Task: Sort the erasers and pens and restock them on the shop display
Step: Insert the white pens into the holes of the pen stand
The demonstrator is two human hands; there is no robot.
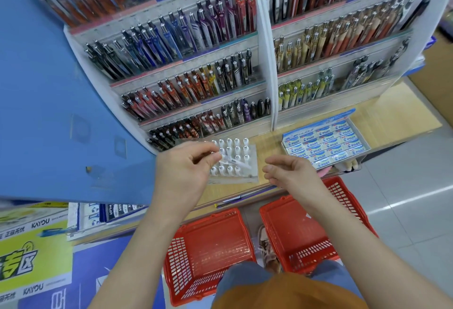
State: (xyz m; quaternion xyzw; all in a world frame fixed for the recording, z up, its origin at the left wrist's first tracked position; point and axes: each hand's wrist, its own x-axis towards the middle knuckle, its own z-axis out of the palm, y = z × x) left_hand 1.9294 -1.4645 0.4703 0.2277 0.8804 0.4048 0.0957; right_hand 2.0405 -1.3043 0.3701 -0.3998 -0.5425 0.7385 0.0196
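- Currently the left hand [186, 164] pinches one white pen [236, 163] between thumb and curled fingertips. The pen lies nearly level, just above the pen tray [235, 180].
- The right hand [286, 171] holds nothing. Its fingers are loosely curled, and it hovers just to the right of the tray, apart from it.
- The pen tray stands on the wooden ledge [269, 142] at the foot of the pen racks [196, 88]. Rows of white-capped pens stand upright in it. The front row appears to have a free place at its right end, though the held pen partly covers that area.
- The eraser box [326, 147] sits on the same ledge, well to the right of the tray. Blue-and-white erasers lie in it in tight rows, and no gap is visible. Judgement: the eraser part of the task looks complete or nearly so.
- Two red baskets stand on the floor below the ledge, a left basket [208, 252] and a right basket [306, 230]. No loose pens or erasers can be made out in either one. Judgement: sorting is finished and little stock remains to place.
- Judgement: the task is in its late stage. The step in hand is seating the held pen in the tray. After that, the tray and the racks should be checked for remaining gaps.
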